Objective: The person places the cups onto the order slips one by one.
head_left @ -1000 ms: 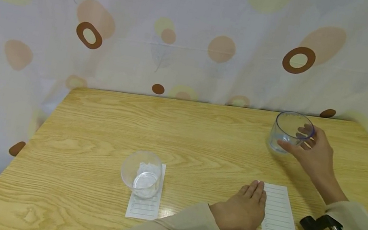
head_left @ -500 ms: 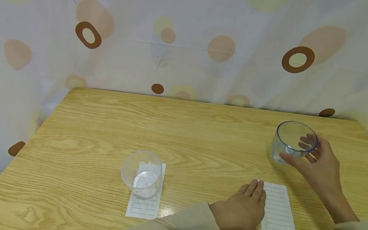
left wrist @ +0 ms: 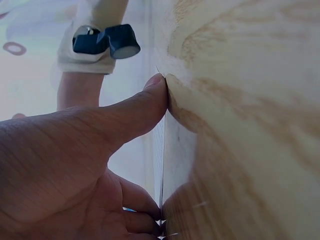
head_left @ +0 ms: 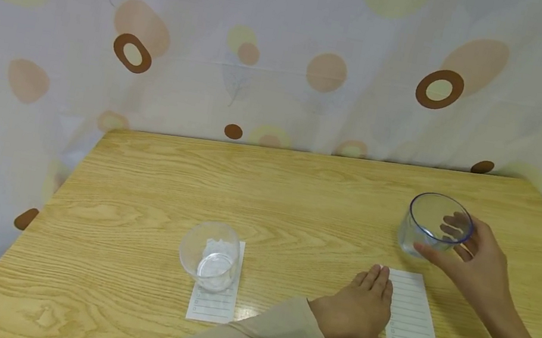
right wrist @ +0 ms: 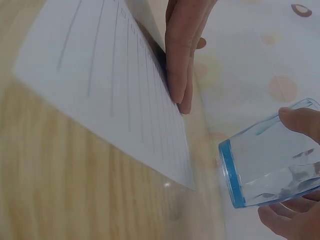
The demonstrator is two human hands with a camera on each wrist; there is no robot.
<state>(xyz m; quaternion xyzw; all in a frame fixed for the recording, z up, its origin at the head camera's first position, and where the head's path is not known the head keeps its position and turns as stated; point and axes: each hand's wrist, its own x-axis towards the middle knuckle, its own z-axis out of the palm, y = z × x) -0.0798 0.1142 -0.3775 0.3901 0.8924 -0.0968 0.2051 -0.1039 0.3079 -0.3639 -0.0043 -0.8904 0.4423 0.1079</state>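
My right hand grips a clear bowl with a blue rim, thumb on the near side and fingers round the far side. In the right wrist view the bowl shows a blue base, held above the table. My left hand lies flat with straight fingers along the left edge of a lined paper sheet, which is partly under it. The left wrist view shows the thumb and fingertips pressed down at the table surface. The bowl is just beyond the sheet's far edge.
A second clear bowl stands on another lined sheet at the left of the wooden table. A patterned curtain hangs behind the table and down its sides.
My right hand has brought the blue-rimmed bowl toward me and slightly right, closer to the right sheet. The left hand stays in place on that sheet.
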